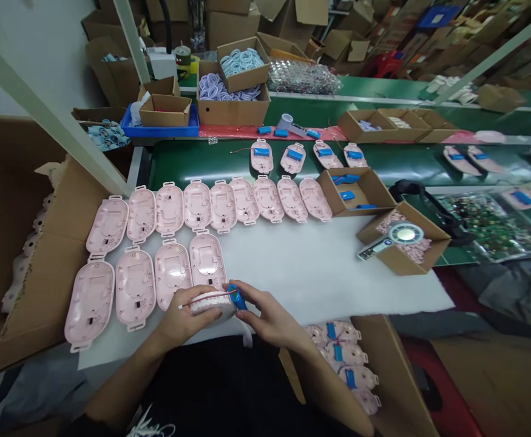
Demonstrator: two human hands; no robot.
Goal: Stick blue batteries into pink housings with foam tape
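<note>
Two bare hands worked at 7 o'clock from the view's centre: the left hand [181, 315] had its fingers and thumb wrapped around a pale pink, rounded plastic casing [226, 308], while the right hand [267, 315] pinched a blue, wrapped cylindrical battery [236, 297] at the casing's 3 o'clock edge. Whether the two were joined could not be told. A thin red wire [208, 297] crossed the casing towards 9 o'clock. Good handling seemed to call for a steady left grip, a light pinch on the blue wrap, and the wire left slack, never trapped underneath. Open pale pink oval shells [135, 285] sat close by at 10 o'clock, so elbows and wire needed care; a brown cardboard box [366, 193] of blue batteries stood at 2 o'clock.
</note>
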